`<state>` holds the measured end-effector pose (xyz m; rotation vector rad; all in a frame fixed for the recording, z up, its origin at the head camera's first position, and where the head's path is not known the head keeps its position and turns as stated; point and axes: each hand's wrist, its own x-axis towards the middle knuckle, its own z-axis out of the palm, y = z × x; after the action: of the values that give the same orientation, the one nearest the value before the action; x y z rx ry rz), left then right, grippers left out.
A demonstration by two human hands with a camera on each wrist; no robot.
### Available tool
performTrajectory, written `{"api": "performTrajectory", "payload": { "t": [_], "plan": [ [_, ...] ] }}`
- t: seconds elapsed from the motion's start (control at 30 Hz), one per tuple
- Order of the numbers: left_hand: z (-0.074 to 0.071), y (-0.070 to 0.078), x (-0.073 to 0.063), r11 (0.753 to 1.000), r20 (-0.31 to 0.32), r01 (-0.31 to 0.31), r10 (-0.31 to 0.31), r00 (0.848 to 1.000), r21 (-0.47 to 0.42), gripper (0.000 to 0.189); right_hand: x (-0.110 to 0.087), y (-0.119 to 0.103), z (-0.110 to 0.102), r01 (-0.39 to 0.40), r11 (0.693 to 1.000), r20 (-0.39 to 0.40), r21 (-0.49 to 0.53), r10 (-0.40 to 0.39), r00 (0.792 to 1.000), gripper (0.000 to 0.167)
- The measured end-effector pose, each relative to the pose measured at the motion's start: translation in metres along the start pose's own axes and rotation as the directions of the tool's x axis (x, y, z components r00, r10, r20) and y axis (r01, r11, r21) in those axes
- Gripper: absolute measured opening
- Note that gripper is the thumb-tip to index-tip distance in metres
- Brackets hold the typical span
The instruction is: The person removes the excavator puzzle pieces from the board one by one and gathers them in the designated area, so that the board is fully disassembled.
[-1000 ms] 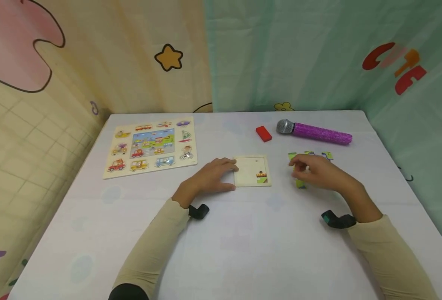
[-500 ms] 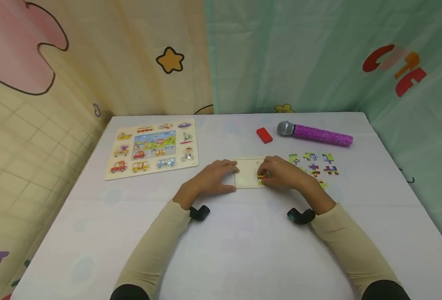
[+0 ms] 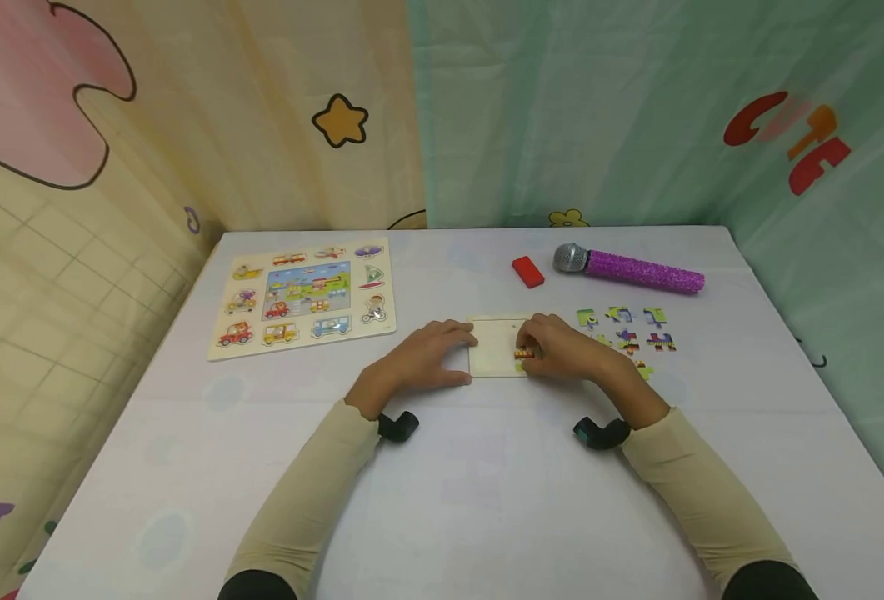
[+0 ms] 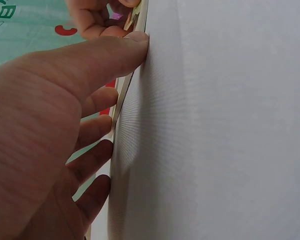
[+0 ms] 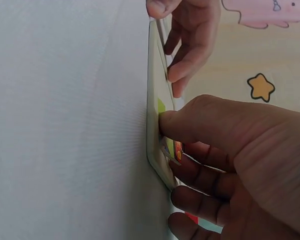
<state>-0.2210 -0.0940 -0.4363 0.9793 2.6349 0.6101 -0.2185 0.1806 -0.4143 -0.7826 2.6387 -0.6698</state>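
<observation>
A small pale puzzle tray (image 3: 491, 348) lies between my hands. My left hand (image 3: 425, 357) rests at its left side, thumb at the near corner and loosely extended fingers along the edge. My right hand (image 3: 565, 348) is over the tray's right part, pinching a colourful jigsaw piece (image 5: 170, 151) that stands tilted in the right wrist view. A yellow-green patch (image 5: 161, 107) shows by the thumb, inside the tray. In the head view, a brown and green printed bit (image 3: 522, 354) peeks out at the fingertips; the right fingers hide the rest of that corner.
Several loose jigsaw pieces (image 3: 626, 340) lie right of the tray. Behind them are a purple glitter microphone (image 3: 642, 272) and a red block (image 3: 527, 272). A larger vehicle picture puzzle board (image 3: 307, 287) lies at the back left. Printed curtains (image 3: 561, 117) stand behind the table.
My right hand has moved left from the loose pieces to the tray's right part and has stayed there for the last half second. The left hand has kept its place at the tray's edge.
</observation>
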Motion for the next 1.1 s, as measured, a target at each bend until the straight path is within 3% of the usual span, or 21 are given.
{"api": "performTrajectory", "payload": {
  "t": [0.33, 0.63, 0.9, 1.1],
  "plan": [
    [-0.001, 0.001, -0.001, 1.000, 0.006, 0.005, -0.005, 1.000, -0.013, 0.058, -0.006, 0.004, -0.007, 0.022, 0.995, 0.061, 0.100, -0.029, 0.998, 0.025],
    [0.000, 0.001, -0.001, 1.000, -0.001, -0.003, 0.003, 1.000, -0.008, 0.059, -0.007, 0.011, -0.013, 0.139, 0.981, -0.022, 0.138, -0.138, 0.990, 0.017],
    [0.001, 0.001, -0.001, 1.000, 0.005, -0.001, 0.001, 1.000, -0.009, 0.059, -0.017, 0.019, -0.030, 0.108, 0.972, -0.103, 0.210, -0.087, 0.991, 0.017],
    [0.000, -0.001, -0.002, 1.000, -0.006, -0.012, 0.012, 1.000, -0.016, 0.059, -0.048, 0.036, -0.057, -0.001, 0.981, -0.142, 0.192, 0.029, 0.989, 0.013]
  ]
}}
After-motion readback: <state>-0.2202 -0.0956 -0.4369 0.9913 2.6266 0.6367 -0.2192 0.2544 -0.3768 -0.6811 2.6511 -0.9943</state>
